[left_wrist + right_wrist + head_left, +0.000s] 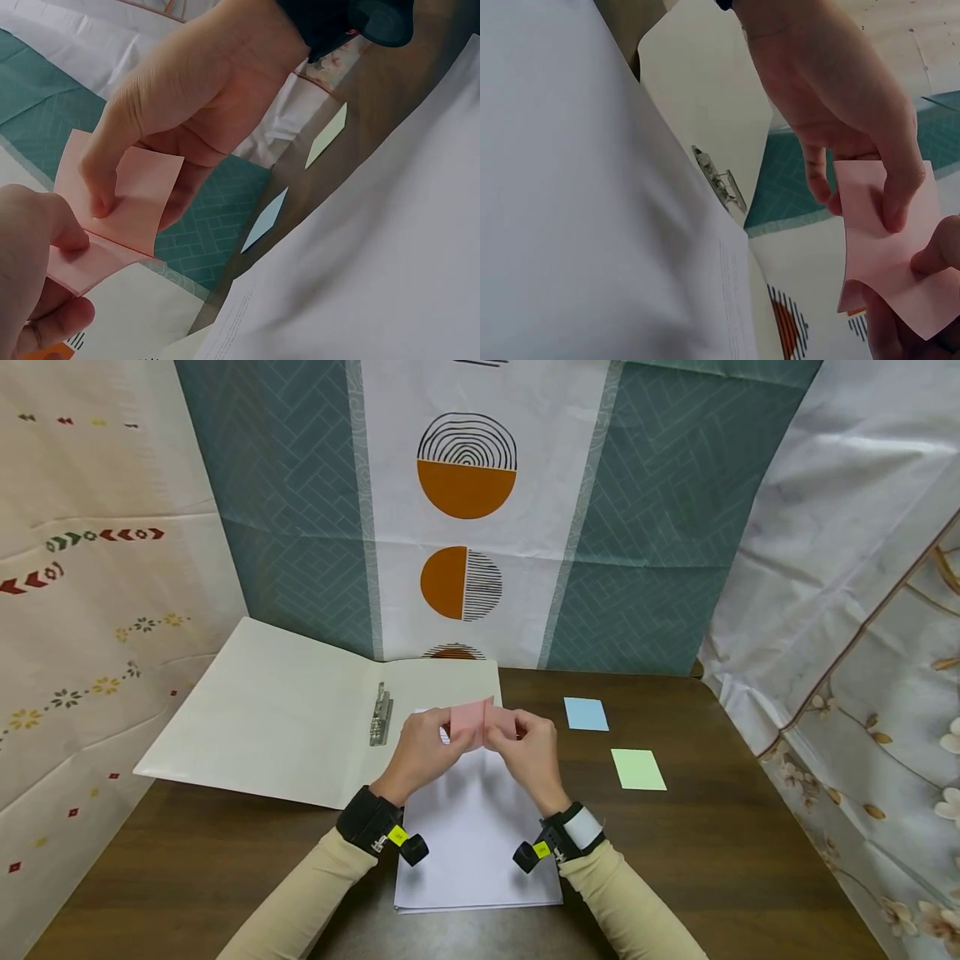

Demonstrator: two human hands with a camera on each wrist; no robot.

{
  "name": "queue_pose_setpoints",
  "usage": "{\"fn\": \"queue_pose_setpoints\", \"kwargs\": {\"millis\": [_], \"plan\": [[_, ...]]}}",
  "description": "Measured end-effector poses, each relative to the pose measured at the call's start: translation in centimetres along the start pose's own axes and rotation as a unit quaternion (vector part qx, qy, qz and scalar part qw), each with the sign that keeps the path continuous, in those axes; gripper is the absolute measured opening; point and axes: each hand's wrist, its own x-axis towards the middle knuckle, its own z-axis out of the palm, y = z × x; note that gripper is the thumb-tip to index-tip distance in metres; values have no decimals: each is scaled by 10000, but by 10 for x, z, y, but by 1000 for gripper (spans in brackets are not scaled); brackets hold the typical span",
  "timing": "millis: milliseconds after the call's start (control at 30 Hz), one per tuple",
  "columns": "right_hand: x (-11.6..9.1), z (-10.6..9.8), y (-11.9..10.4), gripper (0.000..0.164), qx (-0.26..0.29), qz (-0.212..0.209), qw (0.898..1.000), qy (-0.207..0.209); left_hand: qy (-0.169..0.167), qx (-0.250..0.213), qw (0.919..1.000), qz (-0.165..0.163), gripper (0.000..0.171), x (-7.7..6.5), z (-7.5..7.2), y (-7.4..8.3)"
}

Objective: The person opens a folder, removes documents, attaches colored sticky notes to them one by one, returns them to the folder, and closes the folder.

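Observation:
Pink sticky notes (468, 717) are held up between both hands, over the top end of a stack of white paper (480, 835). My left hand (426, 750) pinches their left part with thumb and fingers. On the right part, my right hand (534, 756) pinches with its thumb on the near face. A raised fold line runs between the two thumbs, seen in the left wrist view across the pink paper (139, 191). One lower corner of the pink paper (885, 247) curls in the right wrist view. Fingers behind the paper are partly hidden.
An open white binder (300, 710) with a metal clip (381, 717) lies at the back left, partly under the paper stack. To the right, a blue sticky note (586, 714) and a green sticky note (638, 769) lie flat on the brown table (720, 852). Patterned cloths hang around.

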Motion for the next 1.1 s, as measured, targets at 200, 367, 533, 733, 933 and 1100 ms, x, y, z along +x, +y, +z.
{"fn": "queue_pose_setpoints", "kwargs": {"millis": [200, 367, 533, 733, 933, 1100], "plan": [[1, -1, 3, 10, 13, 104, 9999, 50, 55, 108, 9999, 15, 13, 2, -1, 2], [4, -4, 4, 11, 39, 73, 9999, 83, 297, 132, 9993, 173, 13, 4, -3, 1], [6, -7, 6, 16, 11, 200, 9998, 92, 350, 189, 9990, 208, 16, 4, -4, 0], [6, -8, 7, 19, 39, 309, 9995, 19, 233, 316, 9992, 1, 18, 4, -7, -2], [8, -11, 9, 27, 25, 291, 9996, 35, 267, 297, 9992, -5, 13, 5, -12, -3], [10, -14, 9, 34, -18, 314, 9995, 0, 240, 245, 9993, -143, 14, 6, -17, -2]]}}
